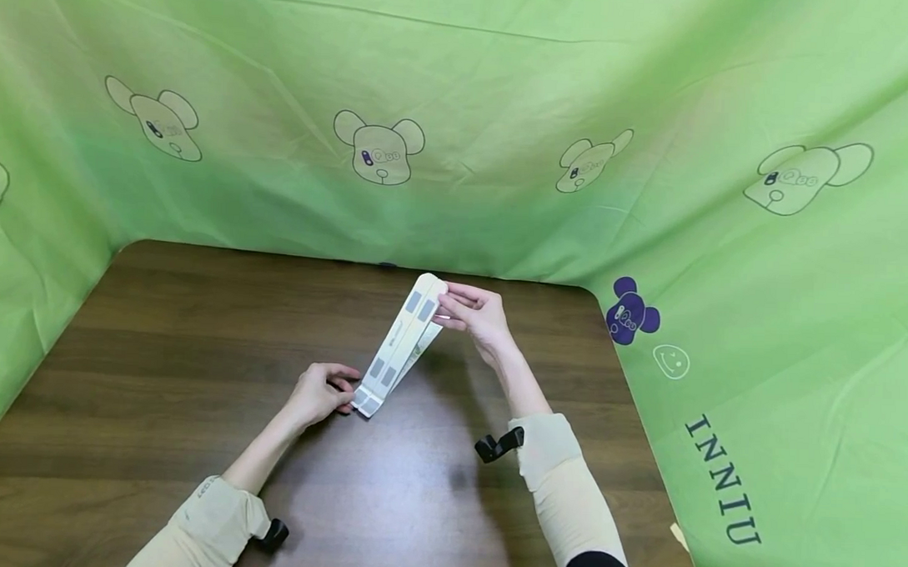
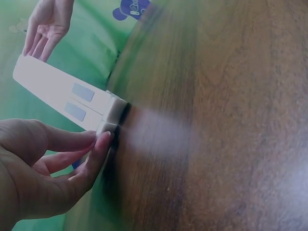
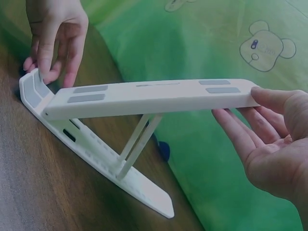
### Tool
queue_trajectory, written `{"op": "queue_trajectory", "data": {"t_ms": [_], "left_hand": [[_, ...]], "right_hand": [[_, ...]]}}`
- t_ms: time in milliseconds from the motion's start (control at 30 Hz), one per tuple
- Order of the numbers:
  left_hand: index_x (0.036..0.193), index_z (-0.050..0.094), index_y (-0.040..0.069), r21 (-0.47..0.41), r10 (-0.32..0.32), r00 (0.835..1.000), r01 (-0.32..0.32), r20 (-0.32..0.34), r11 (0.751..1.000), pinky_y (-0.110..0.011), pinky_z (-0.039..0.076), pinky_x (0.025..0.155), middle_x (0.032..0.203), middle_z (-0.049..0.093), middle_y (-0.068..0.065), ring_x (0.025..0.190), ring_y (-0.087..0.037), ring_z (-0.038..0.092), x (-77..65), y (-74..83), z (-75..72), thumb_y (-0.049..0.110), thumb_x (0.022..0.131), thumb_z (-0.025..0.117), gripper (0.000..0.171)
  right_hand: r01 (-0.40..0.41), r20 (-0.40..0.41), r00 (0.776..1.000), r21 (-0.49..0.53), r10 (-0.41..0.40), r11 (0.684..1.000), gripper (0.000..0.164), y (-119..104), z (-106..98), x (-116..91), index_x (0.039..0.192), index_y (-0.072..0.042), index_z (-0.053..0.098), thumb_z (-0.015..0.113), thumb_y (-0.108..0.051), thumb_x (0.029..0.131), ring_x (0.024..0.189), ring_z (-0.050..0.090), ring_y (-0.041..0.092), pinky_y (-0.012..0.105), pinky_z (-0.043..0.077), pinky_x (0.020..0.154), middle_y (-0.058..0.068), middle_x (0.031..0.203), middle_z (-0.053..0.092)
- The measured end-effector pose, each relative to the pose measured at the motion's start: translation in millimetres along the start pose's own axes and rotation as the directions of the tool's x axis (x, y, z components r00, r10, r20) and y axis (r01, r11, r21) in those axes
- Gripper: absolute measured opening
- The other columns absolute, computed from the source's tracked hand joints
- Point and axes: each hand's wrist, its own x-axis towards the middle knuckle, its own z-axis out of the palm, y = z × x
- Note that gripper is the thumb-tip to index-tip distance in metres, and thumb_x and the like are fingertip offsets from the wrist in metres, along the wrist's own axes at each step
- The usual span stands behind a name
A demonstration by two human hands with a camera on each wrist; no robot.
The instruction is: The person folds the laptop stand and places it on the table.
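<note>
Holding a white folding stand point(image 1: 402, 342) between our two hands, we have it near the middle of the table point(image 1: 197, 341), slanting from its lipped end near us up to the raised far end; our left hand point(image 1: 321, 393) pinches the lipped end between thumb and fingers, while our right hand point(image 1: 477, 313) grasps the raised end, thumb on one side and fingers beneath; we see the stand spread into a wedge, two thin struts point(image 3: 138, 147) joining its upper arm to its base point(image 3: 103, 156); grey pads point(image 3: 86, 97) lie along the top and inside the lip; we cannot tell whether the base touches the wood; around the table hangs a green cloth point(image 1: 462, 58) printed with bear heads; black straps point(image 1: 503, 443) sit by our pale sleeves point(image 1: 556, 466).
</note>
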Motion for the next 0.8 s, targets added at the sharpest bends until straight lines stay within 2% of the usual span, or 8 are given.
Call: {"op": "queue_trajectory", "data": {"t_ms": [467,800], "left_hand": [[0.126,0.071,-0.017,0.016,-0.003,0.999,0.004,-0.037,1.0,-0.024,0.064,0.061,0.084,0.077,-0.019,0.062,-0.009,0.072,8.5,1.4,-10.4,-0.013,0.092,0.072,0.034],[0.125,0.073,-0.015,0.05,0.001,0.996,0.003,-0.089,0.999,-0.021,0.061,0.059,0.087,0.078,-0.021,0.06,-0.007,0.071,16.7,2.5,-16.9,-0.013,0.091,0.073,0.034]], "right_hand": [[0.049,-0.062,0.997,0.02,-0.047,0.999,0.044,5.4,2.4,-8.1,0.144,0.026,0.053,0.063,0.013,0.103,0.082,0.082,0.012,0.034,0.071,0.082,-0.001,0.094,0.083],[0.064,-0.167,0.984,0.051,-0.055,0.997,0.041,3.3,11.7,-19.3,0.141,0.026,0.056,0.063,0.014,0.102,0.077,0.082,0.01,0.033,0.071,0.081,-0.003,0.088,0.082]]}}
